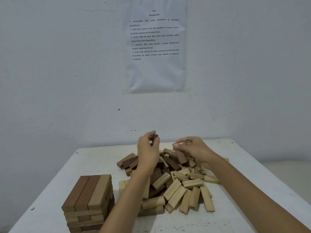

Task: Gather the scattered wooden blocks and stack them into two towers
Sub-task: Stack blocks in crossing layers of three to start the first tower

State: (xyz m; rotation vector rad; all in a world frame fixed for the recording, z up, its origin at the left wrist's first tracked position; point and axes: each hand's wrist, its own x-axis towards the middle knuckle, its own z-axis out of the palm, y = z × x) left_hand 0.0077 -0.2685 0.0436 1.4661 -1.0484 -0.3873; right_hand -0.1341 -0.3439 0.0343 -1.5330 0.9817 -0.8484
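state. the left hand (147, 151) is raised above the far side of the pile (176, 187), fingers curled, pinching a dark block (154, 138) between thumb and fingertips. the right hand (195, 147) is beside it, fingers curled round the upper end of a second dark block (181, 156), which hangs tilted over the pile. whether its lower end touches the pile cannot be told. the pile lies loose in the middle of the tabletop (244, 190), with light and dark blocks mixed and crossing. one tower (89, 197) stands at the near left, close to the pile's left edge, with three blocks side by side on top. no second tower is visible.

risks.
- the left forearm passes just beside the tower. a sideways swing on the way to it is likely to knock the upper layers.
- a fingertip pinch gives little hold. a block may slip, drop into the pile and scatter it.
- blocks in the pile rest on one another. lifting a lower one may make others slide toward the tabletop edge.
- a block set down off line would probably tilt the layers placed above it.

containers. none is in view. all blocks are on the tabletop, in the tower or in the hands. a printed sheet (156, 47) hangs on the wall behind.
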